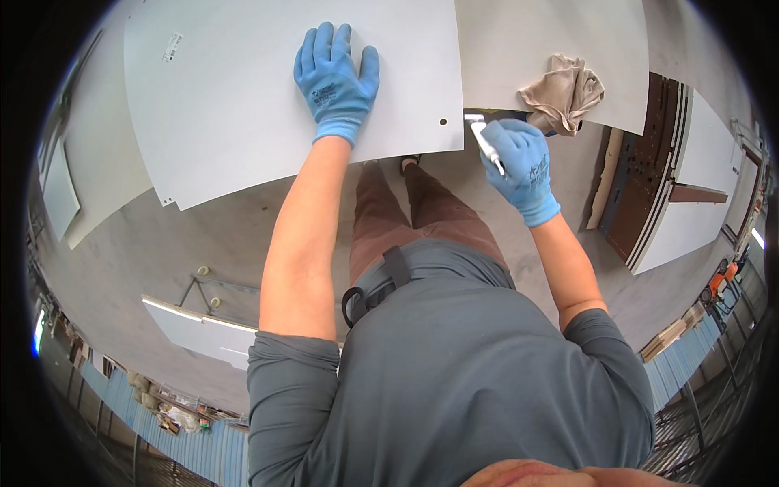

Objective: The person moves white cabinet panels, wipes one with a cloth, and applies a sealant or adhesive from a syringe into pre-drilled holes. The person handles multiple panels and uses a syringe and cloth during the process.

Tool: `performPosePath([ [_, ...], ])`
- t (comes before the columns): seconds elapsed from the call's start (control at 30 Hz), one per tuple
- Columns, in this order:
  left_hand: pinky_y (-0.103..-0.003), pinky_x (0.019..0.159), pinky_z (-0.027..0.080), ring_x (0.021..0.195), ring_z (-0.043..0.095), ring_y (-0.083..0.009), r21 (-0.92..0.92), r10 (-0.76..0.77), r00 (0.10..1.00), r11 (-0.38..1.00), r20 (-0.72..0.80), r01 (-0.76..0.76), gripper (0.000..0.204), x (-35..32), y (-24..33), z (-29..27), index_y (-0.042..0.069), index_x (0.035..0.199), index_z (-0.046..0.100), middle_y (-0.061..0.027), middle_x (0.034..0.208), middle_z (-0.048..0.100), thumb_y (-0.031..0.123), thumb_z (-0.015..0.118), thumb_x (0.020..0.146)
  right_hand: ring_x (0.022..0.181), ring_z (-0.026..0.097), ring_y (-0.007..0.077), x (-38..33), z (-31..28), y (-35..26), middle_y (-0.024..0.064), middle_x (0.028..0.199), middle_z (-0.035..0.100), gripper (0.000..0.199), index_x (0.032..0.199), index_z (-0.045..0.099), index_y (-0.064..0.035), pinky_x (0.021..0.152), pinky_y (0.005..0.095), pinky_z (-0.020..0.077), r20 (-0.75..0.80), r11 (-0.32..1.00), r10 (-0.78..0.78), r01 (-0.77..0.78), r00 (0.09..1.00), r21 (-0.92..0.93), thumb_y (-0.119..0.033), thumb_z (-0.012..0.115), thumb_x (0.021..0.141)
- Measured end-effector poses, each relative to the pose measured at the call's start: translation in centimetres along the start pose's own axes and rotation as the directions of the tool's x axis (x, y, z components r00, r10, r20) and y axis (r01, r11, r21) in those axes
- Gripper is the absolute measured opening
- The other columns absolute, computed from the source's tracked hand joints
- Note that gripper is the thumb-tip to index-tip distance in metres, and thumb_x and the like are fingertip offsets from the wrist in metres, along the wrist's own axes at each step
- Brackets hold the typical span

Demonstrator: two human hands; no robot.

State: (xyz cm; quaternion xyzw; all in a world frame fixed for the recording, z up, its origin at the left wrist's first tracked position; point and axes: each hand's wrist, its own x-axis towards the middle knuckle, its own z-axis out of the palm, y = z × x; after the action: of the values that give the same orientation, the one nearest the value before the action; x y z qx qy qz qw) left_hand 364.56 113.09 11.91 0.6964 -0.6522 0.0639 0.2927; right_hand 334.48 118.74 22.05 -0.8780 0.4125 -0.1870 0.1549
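Pressing left hand (pixel 337 77) flat, fingers spread, on the big white panel (pixel 243 97).
Right hand (pixel 523 166) grips a white marker (pixel 488 146) just right of the panel's near corner, long axis slanting far-left; rag (pixel 564 93) beyond.

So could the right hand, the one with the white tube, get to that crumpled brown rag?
Probably yes. The right hand sits just below the rag, which lies in the open on the white panel with nothing between them. But its fingers are already wrapped around the white tube, so grabbing would be awkward.
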Motion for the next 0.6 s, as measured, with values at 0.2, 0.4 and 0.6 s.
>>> performPosePath([
  [0.2,-0.050,0.109,0.045,0.129,0.058,-0.0381,0.014,0.011,1.000,1.000,-0.011,-0.011,0.048,0.1,-0.1,0.0,0.008,0.124,0.073,-0.0162,0.134,0.066,0.039,0.076,0.087,0.089,0.070,0.0304,1.3,2.1,1.3,0.0099,0.088,0.069,0.034,0.108,0.066,-0.0047,0.079,0.0426,0.0551,-0.111,0.998,-0.054,0.053,0.992,-0.019,-0.009,0.073,0.075],
  [0.4,-0.050,0.111,0.042,0.131,0.055,-0.0370,0.004,0.006,1.000,1.000,0.006,-0.006,0.048,0.0,0.0,0.0,0.008,0.125,0.071,-0.0149,0.137,0.064,0.038,0.076,0.087,0.087,0.070,0.0305,0.8,3.3,2.1,0.0104,0.088,0.070,0.030,0.105,0.068,-0.0046,0.077,0.0429,0.0561,-0.132,0.996,-0.065,0.058,0.989,-0.061,-0.010,0.070,0.075],
  [0.6,-0.050,0.112,0.040,0.132,0.054,-0.0364,0.004,0.004,1.000,1.000,0.008,-0.004,0.049,-0.1,-0.1,0.1,0.008,0.125,0.070,-0.0141,0.138,0.062,0.039,0.075,0.087,0.089,0.071,0.0322,-0.2,4.3,2.5,0.0114,0.092,0.071,0.038,0.109,0.067,-0.0047,0.080,0.0432,0.0566,-0.170,0.998,-0.053,0.057,0.984,0.015,-0.009,0.072,0.071],
])
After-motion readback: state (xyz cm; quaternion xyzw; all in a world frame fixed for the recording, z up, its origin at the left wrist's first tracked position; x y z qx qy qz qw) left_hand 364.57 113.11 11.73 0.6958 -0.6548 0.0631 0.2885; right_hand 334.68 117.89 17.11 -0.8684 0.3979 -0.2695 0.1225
